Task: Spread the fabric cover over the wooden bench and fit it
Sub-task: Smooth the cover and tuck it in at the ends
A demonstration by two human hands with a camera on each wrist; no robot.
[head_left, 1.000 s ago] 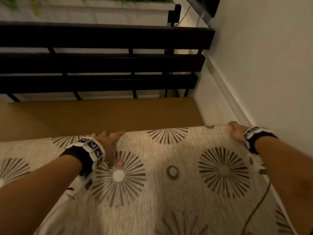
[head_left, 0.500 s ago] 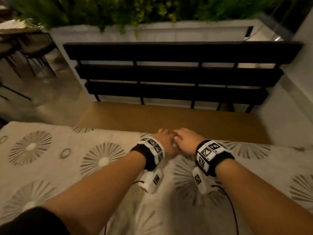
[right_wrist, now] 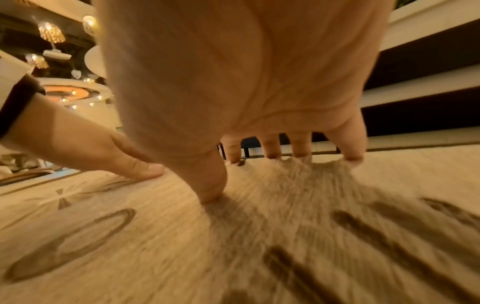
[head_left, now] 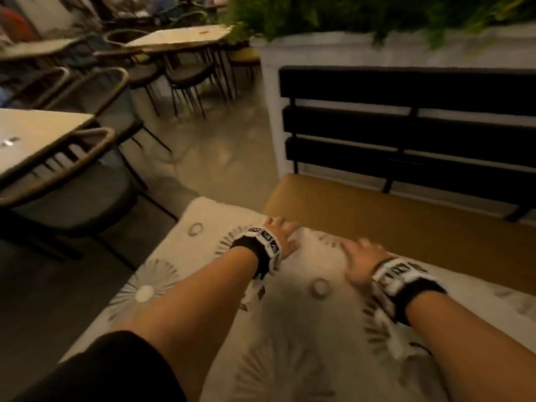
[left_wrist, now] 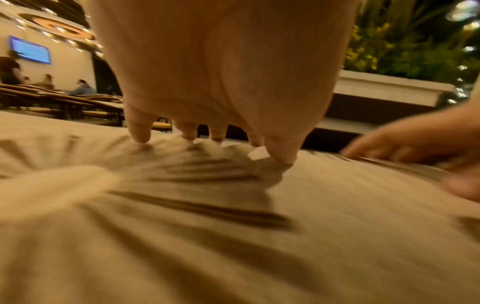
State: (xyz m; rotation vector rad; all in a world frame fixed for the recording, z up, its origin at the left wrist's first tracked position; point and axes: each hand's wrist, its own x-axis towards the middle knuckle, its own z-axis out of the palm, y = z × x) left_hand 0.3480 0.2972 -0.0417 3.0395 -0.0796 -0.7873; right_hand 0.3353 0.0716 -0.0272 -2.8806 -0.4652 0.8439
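Note:
A beige fabric cover printed with dark sunburst circles lies over the near part of the wooden bench seat; the far strip of the seat is bare. My left hand lies flat on the cover near its far edge, fingers straight, fingertips pressing the cloth. My right hand rests flat on the cover just to the right, its fingertips and thumb pressing into the fabric. Neither hand holds a fold. The cover's left end hangs past the bench end.
The dark slatted backrest stands behind the seat, with a white planter wall and plants above. Tables and chairs stand on the floor to the left. Seated people are visible far off in the left wrist view.
Both hands have slid left along the cover's far edge, from the bench's right end past its middle toward its left end. They were touching each other half a second ago and now lie apart.

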